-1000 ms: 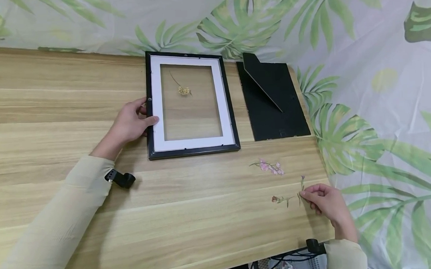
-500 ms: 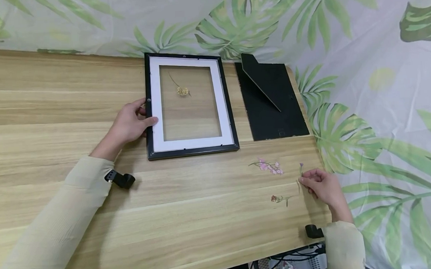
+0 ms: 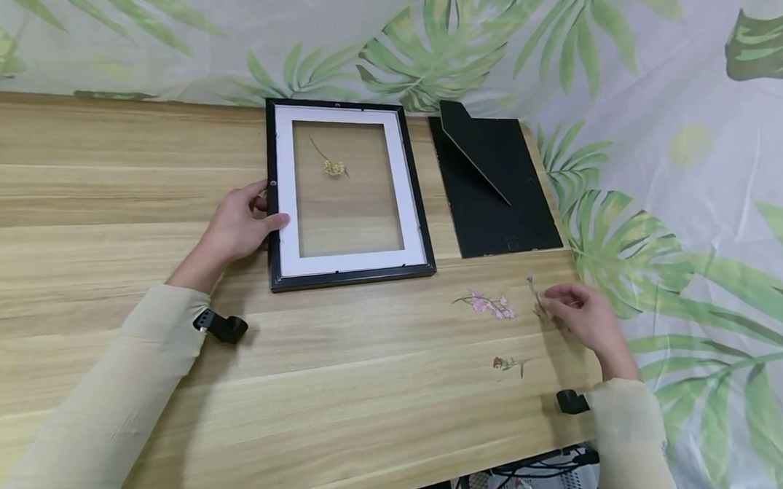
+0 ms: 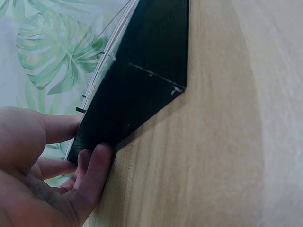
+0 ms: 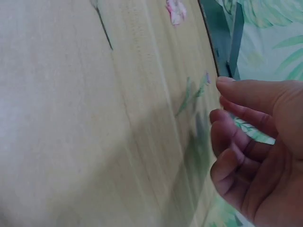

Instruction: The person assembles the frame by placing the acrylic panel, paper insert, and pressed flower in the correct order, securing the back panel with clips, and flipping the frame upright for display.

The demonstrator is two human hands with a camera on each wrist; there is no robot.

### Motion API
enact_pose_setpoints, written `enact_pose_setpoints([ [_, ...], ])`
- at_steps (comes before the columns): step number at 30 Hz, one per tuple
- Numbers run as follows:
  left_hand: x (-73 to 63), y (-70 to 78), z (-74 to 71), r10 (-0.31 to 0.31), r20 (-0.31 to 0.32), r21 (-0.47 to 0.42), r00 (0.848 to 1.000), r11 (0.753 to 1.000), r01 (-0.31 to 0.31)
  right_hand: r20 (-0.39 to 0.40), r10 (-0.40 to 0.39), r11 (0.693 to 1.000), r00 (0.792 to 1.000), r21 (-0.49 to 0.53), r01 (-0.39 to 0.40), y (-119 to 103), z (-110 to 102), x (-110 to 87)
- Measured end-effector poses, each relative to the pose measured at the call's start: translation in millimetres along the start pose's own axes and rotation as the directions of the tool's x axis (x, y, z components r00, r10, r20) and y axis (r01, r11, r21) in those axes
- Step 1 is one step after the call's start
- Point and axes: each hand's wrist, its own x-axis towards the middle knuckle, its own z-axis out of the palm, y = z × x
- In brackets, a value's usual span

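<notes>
My left hand (image 3: 236, 223) holds the left side of a black picture frame (image 3: 354, 279), its thumb on the white mat (image 3: 353, 262). Within the mat's opening lies a dried yellow flower (image 3: 333, 168) on a thin stem. In the left wrist view, fingers (image 4: 97, 170) curl against the frame's dark outer edge. Toward the right, my right hand (image 3: 588, 322) pinches a small purple flower sprig (image 3: 534, 292), its bloom pointing away from me. The right wrist view shows that green sprig (image 5: 185, 98) by the thumb and forefinger; the exact contact is hard to see.
A pink flower sprig (image 3: 489, 304) and a red flower sprig (image 3: 504, 363) lie on the wooden table (image 3: 345, 392). The black backing board (image 3: 520, 173), stand raised, lies right of the frame. Leaf-patterned cloth (image 3: 678, 188) borders the back and right. Cables (image 3: 539, 471) show below the front edge.
My right hand has moved away from me across the table with the purple sprig, which now leans left, near the pink one. The left hand and frame have stayed in place.
</notes>
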Motion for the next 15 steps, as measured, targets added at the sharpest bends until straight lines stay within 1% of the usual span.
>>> enact_pose_setpoints([
  [6, 0.5, 0.7, 0.7, -0.008, 0.002, 0.010, 1.000, 1.000, 0.008, 0.072, 0.075, 0.997, 0.995, -0.018, -0.074, 0.4, -1.1, -13.8],
  [11, 1.0, 0.8, 0.9, -0.002, -0.001, 0.013, 1.000, 1.000, 0.002, 0.056, 0.111, 0.993, 0.992, -0.053, -0.108, 0.4, 3.0, -19.2],
  [15, 1.5, 0.7, 2.1, 0.003, -0.001, 0.016, 1.000, 1.000, -0.003, 0.036, 0.116, 0.986, 0.993, -0.125, -0.110, -0.8, 5.0, -20.7],
])
